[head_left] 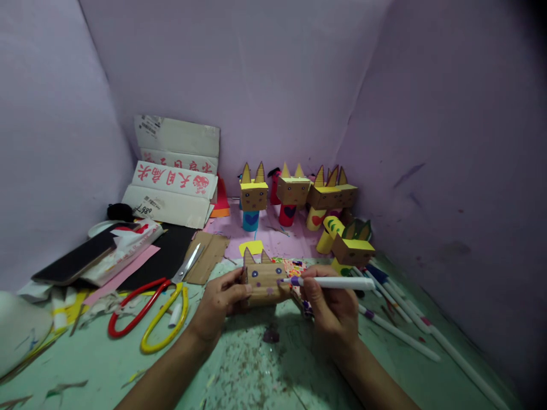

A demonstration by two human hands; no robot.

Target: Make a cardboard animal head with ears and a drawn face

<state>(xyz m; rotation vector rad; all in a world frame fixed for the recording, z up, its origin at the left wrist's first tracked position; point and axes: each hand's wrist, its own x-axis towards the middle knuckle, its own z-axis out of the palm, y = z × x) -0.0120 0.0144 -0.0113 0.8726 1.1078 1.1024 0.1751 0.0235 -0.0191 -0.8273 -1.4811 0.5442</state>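
Note:
My left hand grips the left side of a small cardboard cat head, thumb on its front. The head has two pointed ears, two dark eyes and purple marks on its face. My right hand holds a white marker pen level, its purple tip touching or very near the right cheek of the face. Beneath and behind the head lies a colourful patterned piece, partly hidden by the head and my right hand.
Finished-looking cardboard cat figures stand at the back. Scissors with red and yellow handles lie left, near a cardboard scrap and a phone-like black slab. Several markers lie right. Folded white cardboard leans at the back left.

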